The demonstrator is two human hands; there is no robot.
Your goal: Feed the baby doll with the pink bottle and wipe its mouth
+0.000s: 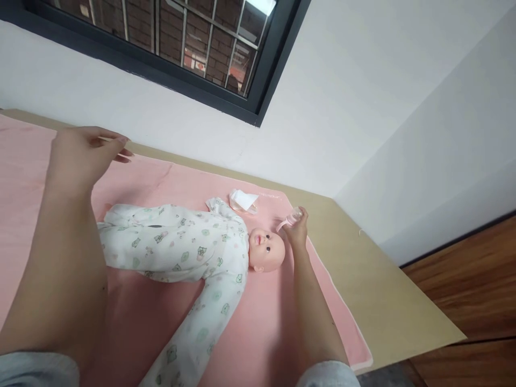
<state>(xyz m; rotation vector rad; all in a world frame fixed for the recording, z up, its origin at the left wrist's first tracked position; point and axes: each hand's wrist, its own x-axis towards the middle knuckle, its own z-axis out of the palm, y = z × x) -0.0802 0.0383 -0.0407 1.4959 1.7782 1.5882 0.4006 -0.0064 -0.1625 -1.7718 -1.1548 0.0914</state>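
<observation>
Bottle (295,216) is gripped by outstretched right hand (298,233); empty left hand (83,157) hovers, loosely curled.

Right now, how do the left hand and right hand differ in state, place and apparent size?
The left hand holds nothing visible; the right hand grips a clear bottle. The left hand is toward the leg end of the doll, the right hand beside its head. The left hand looks larger in view than the right hand. Both are bare.

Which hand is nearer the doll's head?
The right hand, holding a small clear item just beside the head; the left hand is off toward the legs.
</observation>
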